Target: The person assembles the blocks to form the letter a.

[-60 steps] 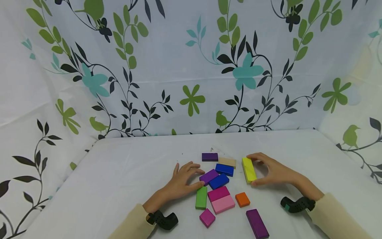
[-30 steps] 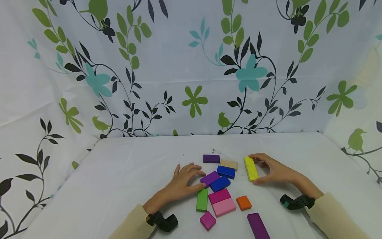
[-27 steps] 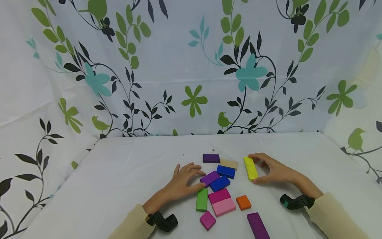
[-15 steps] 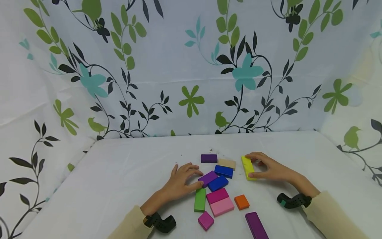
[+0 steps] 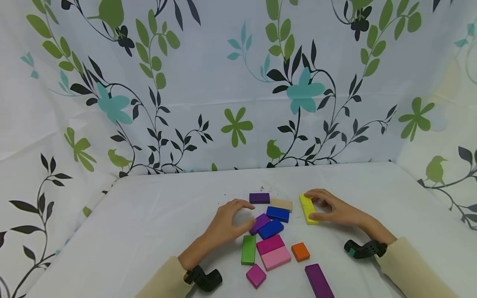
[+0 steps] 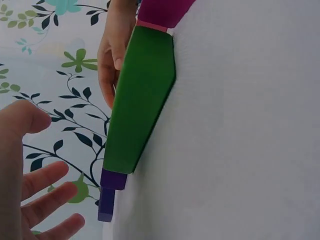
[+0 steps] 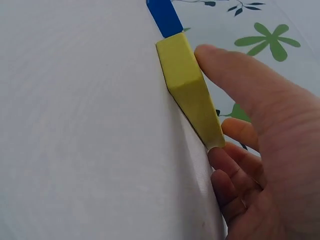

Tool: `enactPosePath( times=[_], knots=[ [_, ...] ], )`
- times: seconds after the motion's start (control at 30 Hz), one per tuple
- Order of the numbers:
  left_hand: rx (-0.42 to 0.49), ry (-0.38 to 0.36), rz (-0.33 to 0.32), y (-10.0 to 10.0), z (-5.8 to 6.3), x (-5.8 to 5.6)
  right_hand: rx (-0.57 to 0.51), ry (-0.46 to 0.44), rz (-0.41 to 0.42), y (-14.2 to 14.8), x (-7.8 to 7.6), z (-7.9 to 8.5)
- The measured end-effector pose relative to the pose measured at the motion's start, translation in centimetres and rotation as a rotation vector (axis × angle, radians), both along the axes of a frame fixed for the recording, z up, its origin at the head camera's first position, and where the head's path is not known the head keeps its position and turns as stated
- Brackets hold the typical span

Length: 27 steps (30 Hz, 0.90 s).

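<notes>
In the head view, my left hand [image 5: 223,223] hovers beside a tilted purple block [image 5: 261,223], thumb and index finger parted. The left wrist view shows the fingers [image 6: 52,200] spread and holding nothing, near the green block [image 6: 140,100]. My right hand [image 5: 337,212] is at the yellow block [image 5: 307,209] on the right of the cluster. From the right wrist, the thumb [image 7: 220,62] lies against one side of the yellow block [image 7: 185,75], while fingertips curl at its far end. The yellow block lies on the white surface.
Blue blocks [image 5: 277,213], a beige block [image 5: 281,204] and a dark purple block [image 5: 259,198] lie towards the back. Nearer are pink [image 5: 275,257] and magenta [image 5: 256,275] blocks, an orange block [image 5: 300,251] and a long plum block [image 5: 319,281]. A patterned curtain [image 5: 201,82] hangs behind.
My left hand has lifted off the purple block and its fingers have drawn together. The right thumb has shifted from the yellow block's near end onto its long side. The view moved slightly.
</notes>
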<state>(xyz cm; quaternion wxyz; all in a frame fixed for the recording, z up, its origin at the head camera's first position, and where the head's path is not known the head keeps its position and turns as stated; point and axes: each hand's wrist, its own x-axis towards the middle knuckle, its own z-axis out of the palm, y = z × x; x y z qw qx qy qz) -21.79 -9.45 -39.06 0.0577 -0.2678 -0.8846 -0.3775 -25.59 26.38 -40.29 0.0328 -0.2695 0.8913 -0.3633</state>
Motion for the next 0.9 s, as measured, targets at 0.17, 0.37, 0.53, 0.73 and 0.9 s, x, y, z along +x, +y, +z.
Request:
enactPosePath(
  times=[0.17,0.37,0.53,0.73,0.9],
  knots=[
    [-0.049,0.012,-0.044,1.0,0.8,-0.1,-0.023,-0.015,0.004,0.2,0.0,-0.1],
    [-0.089,0.038,-0.088,2.2,1.4,-0.5,-0.035,-0.015,0.009,0.1,-0.1,-0.3],
    [-0.110,0.034,-0.105,3.0,1.9,-0.6,-0.040,-0.022,0.004,0.3,-0.3,-0.4],
    [-0.138,0.047,-0.126,3.5,3.0,-0.9,-0.049,-0.021,-0.006,0.4,-0.5,-0.5],
    [-0.096,0.046,-0.164,4.0,3.8,-1.6,-0.053,-0.036,-0.017,0.3,-0.7,-0.5]
  ],
)
